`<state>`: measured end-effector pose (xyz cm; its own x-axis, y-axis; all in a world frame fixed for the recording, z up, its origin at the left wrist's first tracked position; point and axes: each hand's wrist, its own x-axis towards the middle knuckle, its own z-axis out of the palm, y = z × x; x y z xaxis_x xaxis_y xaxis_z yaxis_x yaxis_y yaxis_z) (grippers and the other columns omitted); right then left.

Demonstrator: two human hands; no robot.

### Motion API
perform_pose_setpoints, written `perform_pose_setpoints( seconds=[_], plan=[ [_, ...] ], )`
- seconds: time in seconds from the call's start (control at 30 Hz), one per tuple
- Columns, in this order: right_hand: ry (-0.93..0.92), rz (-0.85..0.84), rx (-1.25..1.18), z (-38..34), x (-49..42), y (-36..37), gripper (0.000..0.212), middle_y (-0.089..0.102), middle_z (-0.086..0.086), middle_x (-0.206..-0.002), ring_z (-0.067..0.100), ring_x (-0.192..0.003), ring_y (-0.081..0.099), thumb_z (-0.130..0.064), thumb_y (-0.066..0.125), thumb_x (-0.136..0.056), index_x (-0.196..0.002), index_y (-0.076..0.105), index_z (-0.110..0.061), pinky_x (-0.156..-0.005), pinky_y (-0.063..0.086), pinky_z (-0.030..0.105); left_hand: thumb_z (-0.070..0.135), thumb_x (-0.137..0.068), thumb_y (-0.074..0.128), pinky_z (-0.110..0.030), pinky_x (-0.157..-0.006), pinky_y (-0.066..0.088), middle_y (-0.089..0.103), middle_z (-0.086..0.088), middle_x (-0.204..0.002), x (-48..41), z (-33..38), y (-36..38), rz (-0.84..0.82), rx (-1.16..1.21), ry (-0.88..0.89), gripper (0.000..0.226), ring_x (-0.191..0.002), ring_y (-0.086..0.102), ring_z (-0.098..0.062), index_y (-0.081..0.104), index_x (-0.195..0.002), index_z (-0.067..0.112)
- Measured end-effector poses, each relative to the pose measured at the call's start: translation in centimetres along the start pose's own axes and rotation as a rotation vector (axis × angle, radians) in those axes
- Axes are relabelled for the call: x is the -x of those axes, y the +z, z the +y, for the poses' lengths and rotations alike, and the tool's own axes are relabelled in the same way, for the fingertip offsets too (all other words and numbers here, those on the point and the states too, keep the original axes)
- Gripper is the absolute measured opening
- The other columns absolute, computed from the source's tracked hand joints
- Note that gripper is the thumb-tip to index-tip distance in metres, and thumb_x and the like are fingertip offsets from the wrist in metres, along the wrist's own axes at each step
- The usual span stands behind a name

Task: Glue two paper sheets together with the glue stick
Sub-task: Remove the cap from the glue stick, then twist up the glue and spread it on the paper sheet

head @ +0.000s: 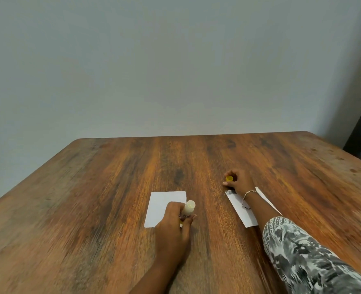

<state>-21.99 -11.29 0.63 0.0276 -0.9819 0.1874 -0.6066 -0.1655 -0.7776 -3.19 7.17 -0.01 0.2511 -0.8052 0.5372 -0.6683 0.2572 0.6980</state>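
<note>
— What did you see of the hands at that moment?

— My left hand (173, 221), in the lower middle of the frame, was closed around the glue stick (188, 210). The stick was uncapped and tilted, its pale tip pointing up and away from me. It hovered over the right edge of a white paper sheet (160, 206) lying flat on the wooden surface (90, 198).

— And the other one?

— My right hand (239, 181), right of centre, had its fingers curled around the small yellow cap (229, 178), down at the surface. Whether the cap touched the wood, I could not tell. The wrist wore a thin bracelet (248, 193), and lower right was a grey patterned sleeve (302, 255).

— The second sheet?

— It lay angled under my right forearm, partly hidden, well apart from the first. That second paper sheet (242, 211) had some dark print near its far end.
</note>
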Motion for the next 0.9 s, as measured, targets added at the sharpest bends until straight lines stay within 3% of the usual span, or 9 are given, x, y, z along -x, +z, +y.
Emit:
perform_pose_setpoints(
  seconds=[0.13,0.2,0.27,0.4,0.47,0.67,0.77,0.83,0.9],
  plan=[
    [-0.048,-0.001,0.031,-1.7,0.7,-1.0,0.036,0.062,0.017,-0.113,0.029,-0.103,0.057,-0.007,0.072,-0.075,-0.108,0.061,0.0,-0.082,0.044,0.029,0.015,-0.075,0.073,-0.006,-0.052,0.026,0.066,-0.004,-0.085,0.0,0.5,-0.3,0.041,-0.008,0.017,0.017,-0.058,0.047,-0.001,0.059,-0.084,0.01],
    [-0.138,0.102,0.003,-3.7,2.6,-1.5,0.029,0.063,0.018,-0.11,0.03,-0.103,0.058,-0.005,0.068,-0.077,-0.105,0.062,0.0,-0.085,0.044,0.031,0.017,-0.074,0.074,-0.007,-0.052,0.026,0.061,-0.001,-0.082,-0.1,0.4,-0.4,0.054,0.017,0.002,0.019,-0.059,0.047,0.0,0.057,-0.081,0.01],
    [-0.171,0.102,-0.132,-5.8,5.8,-1.4,0.021,0.065,0.016,-0.103,0.025,-0.095,0.06,0.0,0.064,-0.079,-0.1,0.065,-0.002,-0.082,0.05,0.03,0.027,-0.075,0.069,-0.007,-0.053,0.029,0.057,0.002,-0.081,-0.2,0.2,-0.4,0.08,0.052,-0.018,0.02,-0.063,0.049,-0.002,0.054,-0.079,0.015],
    [-0.176,-0.262,-0.217,-7.7,12.6,0.2,0.025,0.067,0.002,-0.096,0.008,-0.089,0.061,0.004,0.063,-0.078,-0.098,0.066,-0.01,-0.079,0.051,0.016,0.029,-0.073,0.065,-0.005,-0.061,0.037,0.054,0.006,-0.077,-0.2,0.3,-0.1,0.129,0.179,-0.045,0.016,-0.076,0.051,-0.002,0.052,-0.077,0.02],
    [-0.176,-0.328,-0.245,-7.6,14.6,1.4,0.028,0.069,-0.001,-0.097,0.006,-0.089,0.063,0.004,0.063,-0.076,-0.098,0.067,-0.014,-0.076,0.051,0.014,0.026,-0.074,0.067,-0.004,-0.064,0.038,0.056,0.007,-0.078,0.1,0.8,0.3,0.129,0.236,-0.05,0.015,-0.079,0.053,-0.001,0.057,-0.08,0.017],
    [-0.232,-0.206,-0.24,-7.2,15.7,3.5,0.016,0.068,0.005,-0.086,0.014,-0.077,0.061,-0.014,0.056,-0.072,-0.084,0.061,-0.023,-0.068,0.047,0.024,0.037,-0.07,0.064,-0.011,-0.066,0.042,0.061,0.003,-0.08,0.5,1.5,1.1,0.129,0.332,-0.065,0.024,-0.076,0.056,-0.004,0.062,-0.082,0.017],
    [-0.236,-0.138,-0.199,-7.0,15.6,4.1,0.013,0.065,0.013,-0.076,0.019,-0.066,0.055,-0.016,0.054,-0.069,-0.08,0.059,-0.011,-0.056,0.038,0.02,0.042,-0.069,0.06,-0.021,-0.069,0.048,0.061,0.003,-0.08,0.7,1.5,1.2,0.14,0.369,-0.077,0.029,-0.077,0.058,-0.006,0.063,-0.083,0.017],
    [-0.225,-0.112,-0.212,-6.8,15.4,4.3,0.002,0.062,0.012,-0.068,0.009,-0.059,0.049,-0.008,0.058,-0.072,-0.074,0.057,-0.007,-0.052,0.034,0.016,0.039,-0.071,0.059,-0.025,-0.068,0.049,0.061,0.004,-0.079,0.8,1.5,1.4,0.13,0.361,-0.061,0.025,-0.076,0.057,-0.005,0.063,-0.083,0.017],
    [-0.208,-0.121,-0.224,-6.7,15.3,4.3,0.023,0.056,0.0,-0.062,0.001,-0.058,0.048,0.001,0.06,-0.077,-0.067,0.053,-0.018,-0.051,0.035,0.013,0.031,-0.075,0.061,-0.028,-0.065,0.048,0.059,0.003,-0.076,0.8,1.4,1.5,0.119,0.315,-0.042,0.017,-0.072,0.055,-0.006,0.062,-0.081,0.015]
  ],
)
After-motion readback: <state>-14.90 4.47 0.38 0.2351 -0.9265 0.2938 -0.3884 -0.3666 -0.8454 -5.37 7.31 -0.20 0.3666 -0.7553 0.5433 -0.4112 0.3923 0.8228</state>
